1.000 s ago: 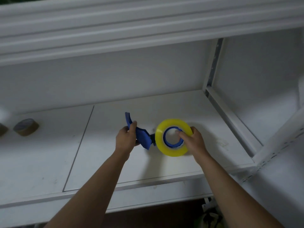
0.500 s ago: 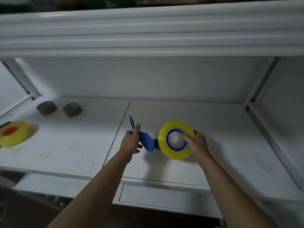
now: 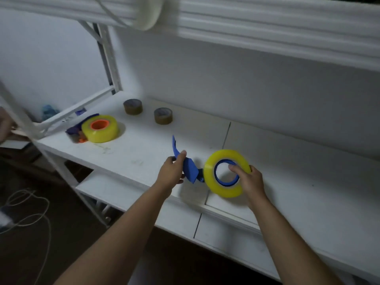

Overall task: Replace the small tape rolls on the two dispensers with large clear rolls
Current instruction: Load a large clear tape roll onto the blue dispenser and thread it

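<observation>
Above the white shelf [image 3: 298, 182] my left hand [image 3: 171, 173] grips the handle of a blue tape dispenser [image 3: 186, 165]. A large yellowish clear roll [image 3: 223, 190] sits on the dispenser's blue hub, and my right hand [image 3: 249, 179] holds that roll with fingers hooked into its hole. At the shelf's left end lies a second large clear roll [image 3: 100, 129] on an orange hub, lying against another blue dispenser [image 3: 74, 130]. Two small brown rolls [image 3: 133, 106] [image 3: 163, 116] stand near the back wall.
A white upright post [image 3: 107, 56] and a diagonal brace [image 3: 24, 122] frame the shelf's left end. Overhead runs an upper shelf edge [image 3: 267, 23] with a white disc [image 3: 150, 11]. A cord [image 3: 26, 219] lies on the dark floor. Another person's hand [image 3: 4, 124] shows at far left.
The view has swung left, so the shelf's left end with the second clear roll and the two small rolls is in sight. Both hands keep their hold on dispenser and roll.
</observation>
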Tool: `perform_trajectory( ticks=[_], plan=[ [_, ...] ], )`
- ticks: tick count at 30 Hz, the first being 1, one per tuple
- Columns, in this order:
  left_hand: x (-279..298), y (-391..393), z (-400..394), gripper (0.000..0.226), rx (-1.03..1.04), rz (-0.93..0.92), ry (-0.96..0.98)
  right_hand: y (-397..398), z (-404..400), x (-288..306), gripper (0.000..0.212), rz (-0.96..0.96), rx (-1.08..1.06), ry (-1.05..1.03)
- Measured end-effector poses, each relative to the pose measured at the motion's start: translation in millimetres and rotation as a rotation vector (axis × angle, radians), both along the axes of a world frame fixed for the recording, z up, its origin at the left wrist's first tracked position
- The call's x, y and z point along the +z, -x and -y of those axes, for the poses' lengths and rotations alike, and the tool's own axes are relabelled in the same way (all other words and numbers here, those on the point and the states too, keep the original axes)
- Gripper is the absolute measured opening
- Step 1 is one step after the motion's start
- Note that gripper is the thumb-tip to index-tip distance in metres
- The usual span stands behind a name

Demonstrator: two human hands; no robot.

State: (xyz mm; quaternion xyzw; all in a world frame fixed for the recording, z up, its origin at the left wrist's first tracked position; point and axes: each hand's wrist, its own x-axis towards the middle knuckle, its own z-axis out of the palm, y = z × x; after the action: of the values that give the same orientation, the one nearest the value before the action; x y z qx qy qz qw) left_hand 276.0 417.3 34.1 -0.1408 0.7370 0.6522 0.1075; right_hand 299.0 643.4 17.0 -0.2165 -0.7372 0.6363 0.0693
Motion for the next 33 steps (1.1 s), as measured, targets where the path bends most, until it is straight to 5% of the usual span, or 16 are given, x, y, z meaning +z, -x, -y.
perform_trajectory(
  ticks=[25,33],
  plan=[
    [9.9,114.4,161.0,0.045,0.083,-0.029,0.077,123.9,173.0,-6.9,0.028,-0.021,0.069,0.12],
    [5.8,153.6,199.0,0.039,-0.086,-0.035,0.059,143.4,204.3,-2.2,0.036,-0.039,-0.052,0.038]
  ],
)
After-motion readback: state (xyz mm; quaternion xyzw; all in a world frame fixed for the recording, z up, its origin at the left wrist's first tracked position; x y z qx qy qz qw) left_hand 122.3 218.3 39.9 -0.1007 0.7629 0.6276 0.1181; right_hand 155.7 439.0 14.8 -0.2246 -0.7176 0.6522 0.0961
